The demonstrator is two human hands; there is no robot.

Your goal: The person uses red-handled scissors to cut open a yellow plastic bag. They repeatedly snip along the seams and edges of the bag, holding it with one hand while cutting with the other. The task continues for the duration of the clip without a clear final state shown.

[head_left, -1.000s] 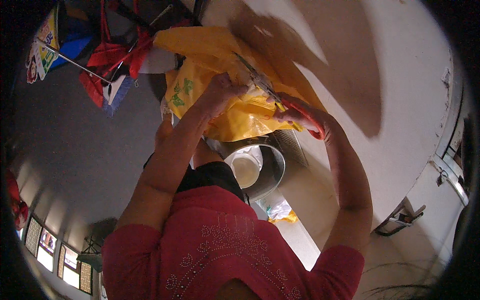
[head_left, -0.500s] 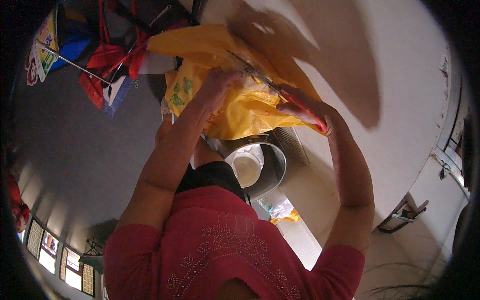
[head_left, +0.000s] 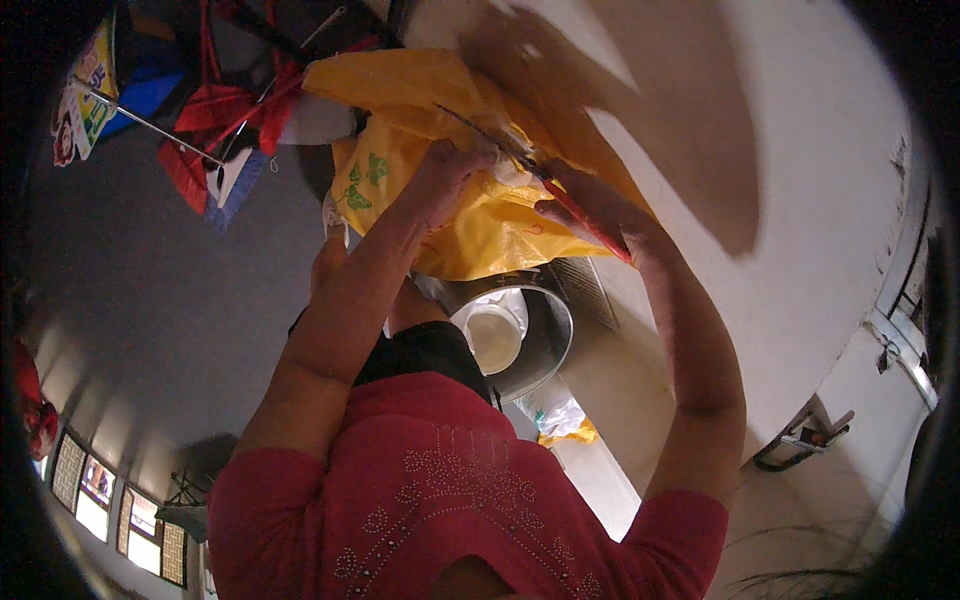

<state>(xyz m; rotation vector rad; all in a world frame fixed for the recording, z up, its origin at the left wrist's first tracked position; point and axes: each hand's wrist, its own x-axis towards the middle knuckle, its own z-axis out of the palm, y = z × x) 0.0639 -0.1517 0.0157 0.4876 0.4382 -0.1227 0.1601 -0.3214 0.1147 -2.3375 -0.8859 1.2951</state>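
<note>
A large yellow woven-plastic sack [head_left: 470, 245] with green leaf prints hangs in front of me. My left hand [head_left: 445, 182] is closed on its upper part, beside a pale whitish patch at the sack's mouth. In my right hand [head_left: 600, 210] is a pair of scissors [head_left: 574, 208] with red handles and dark blades. The blades lie across the sack's upper part, their tips pointing up and left, past the fingers of my left hand. Whether the blades are parted is hard to make out.
Below the sack stands a round metal bin [head_left: 545, 345] with a white tub [head_left: 493, 338] inside. Red dustpans [head_left: 212, 110] and a blue-and-white broom [head_left: 235, 190] are at the upper left. A pale wall [head_left: 800, 200] rises on the right, with a metal bracket [head_left: 805, 437] low on it.
My right hand and the scissors have shifted a little to the left, bringing the blades further across the sack. My left hand keeps its hold and has moved slightly right.
</note>
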